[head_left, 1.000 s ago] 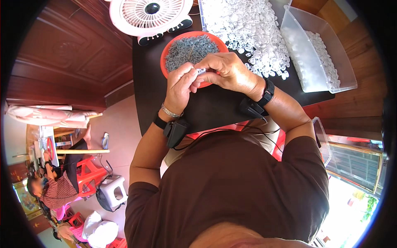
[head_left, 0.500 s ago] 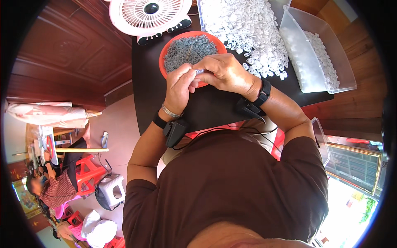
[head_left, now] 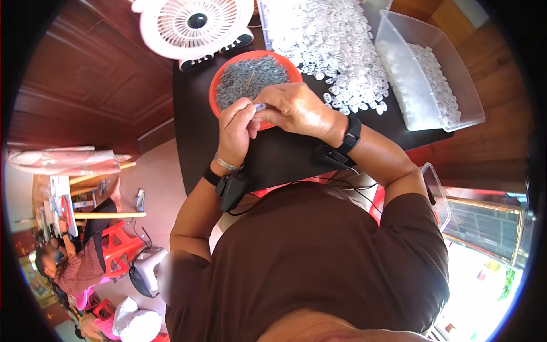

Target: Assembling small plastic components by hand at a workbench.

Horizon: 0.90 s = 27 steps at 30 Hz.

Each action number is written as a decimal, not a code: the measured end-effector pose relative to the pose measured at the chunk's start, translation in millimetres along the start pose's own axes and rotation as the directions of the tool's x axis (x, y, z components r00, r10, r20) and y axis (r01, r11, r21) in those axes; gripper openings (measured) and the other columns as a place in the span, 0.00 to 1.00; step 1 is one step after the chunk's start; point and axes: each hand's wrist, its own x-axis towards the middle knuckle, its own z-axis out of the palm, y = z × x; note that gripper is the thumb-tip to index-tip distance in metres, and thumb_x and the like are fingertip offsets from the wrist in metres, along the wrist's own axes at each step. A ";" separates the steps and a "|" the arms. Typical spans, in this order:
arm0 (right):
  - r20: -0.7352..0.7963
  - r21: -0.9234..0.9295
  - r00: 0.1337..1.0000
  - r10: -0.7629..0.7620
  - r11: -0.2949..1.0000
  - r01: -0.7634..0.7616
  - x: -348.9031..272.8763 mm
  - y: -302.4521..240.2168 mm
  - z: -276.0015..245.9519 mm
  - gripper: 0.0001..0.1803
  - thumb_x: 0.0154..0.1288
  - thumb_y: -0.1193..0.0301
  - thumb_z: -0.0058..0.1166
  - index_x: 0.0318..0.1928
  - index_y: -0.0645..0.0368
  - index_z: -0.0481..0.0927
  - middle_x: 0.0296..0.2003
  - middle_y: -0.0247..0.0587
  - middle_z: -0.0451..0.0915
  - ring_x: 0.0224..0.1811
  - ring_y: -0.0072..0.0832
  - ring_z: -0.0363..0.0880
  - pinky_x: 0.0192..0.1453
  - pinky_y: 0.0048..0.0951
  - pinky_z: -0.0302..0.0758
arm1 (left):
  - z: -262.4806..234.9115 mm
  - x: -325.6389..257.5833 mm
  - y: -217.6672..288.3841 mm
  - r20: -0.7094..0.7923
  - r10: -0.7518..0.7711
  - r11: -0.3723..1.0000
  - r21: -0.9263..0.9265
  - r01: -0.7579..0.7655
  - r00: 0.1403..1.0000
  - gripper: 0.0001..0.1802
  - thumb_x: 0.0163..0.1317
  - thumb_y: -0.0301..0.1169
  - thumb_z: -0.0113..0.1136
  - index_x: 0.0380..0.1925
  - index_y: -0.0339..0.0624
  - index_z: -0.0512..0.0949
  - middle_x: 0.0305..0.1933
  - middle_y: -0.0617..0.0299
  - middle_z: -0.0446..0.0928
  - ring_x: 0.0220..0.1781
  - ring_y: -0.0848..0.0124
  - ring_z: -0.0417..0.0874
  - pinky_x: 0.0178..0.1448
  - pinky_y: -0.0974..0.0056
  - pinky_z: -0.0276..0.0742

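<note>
Both hands meet over the near rim of an orange bowl (head_left: pixel 219 85): the left hand (head_left: pixel 236 132) and the right hand (head_left: pixel 293 108) are drawn close together, fingertips pinching a small pale part (head_left: pixel 260 106) between them, knuckles nearly touching. Each wrist carries a dark strap with a small black device; the left wrist also wears a thin metal bangle (head_left: pixel 226 165).

Just beyond the fingertips, the orange bowl is heaped with small grey metal pieces (head_left: pixel 250 77). Past the right hand, a wide spread of small white plastic rings (head_left: pixel 336 45) covers the black bench (head_left: pixel 285 154), reaching almost to the right hand's knuckles. Farther out on the right-hand side stands a clear plastic tub (head_left: pixel 419 94), partly filled with more of the white pieces. Beyond the bowl, on the left-hand side, a white round fan (head_left: pixel 196 25) sits at the far edge of the bench.

Below the forearms, the person's brown shirt fills the lower part of the view, with thin black cables running from the wrist devices across it. Well off to the left and behind, another person (head_left: pixel 77 265) sits low beside red plastic stools (head_left: pixel 122 245).
</note>
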 end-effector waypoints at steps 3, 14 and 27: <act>-0.015 0.006 0.999 -0.042 0.999 0.043 -0.8 4.0 4.6 0.09 0.52 0.72 0.62 0.32 0.58 0.77 0.27 0.38 0.79 0.30 0.38 0.79 0.33 0.32 0.75 | -2.6 -2.0 -0.4 -0.013 -0.009 1.000 0.011 0.009 1.000 0.15 0.64 0.32 0.44 0.21 0.38 0.71 0.17 0.67 0.67 0.16 0.81 0.63 0.21 0.74 0.57; -0.111 -0.180 0.986 -0.125 0.978 0.104 8.0 -6.6 -16.7 0.14 0.49 0.67 0.67 0.34 0.58 0.79 0.27 0.40 0.80 0.29 0.37 0.80 0.31 0.32 0.76 | -2.5 2.0 -2.0 -0.009 0.111 0.994 -0.020 -0.111 0.994 0.13 0.65 0.33 0.44 0.26 0.38 0.72 0.20 0.66 0.69 0.18 0.81 0.65 0.22 0.75 0.59; -0.526 -0.818 0.840 -0.129 0.346 -0.459 -24.6 22.5 -166.9 0.07 0.57 0.67 0.55 0.36 0.50 0.82 0.32 0.41 0.81 0.36 0.39 0.79 0.40 0.38 0.76 | -13.6 9.3 -3.2 -0.056 0.224 0.973 0.066 -0.220 0.973 0.12 0.65 0.31 0.48 0.23 0.37 0.72 0.21 0.68 0.69 0.20 0.83 0.65 0.22 0.77 0.59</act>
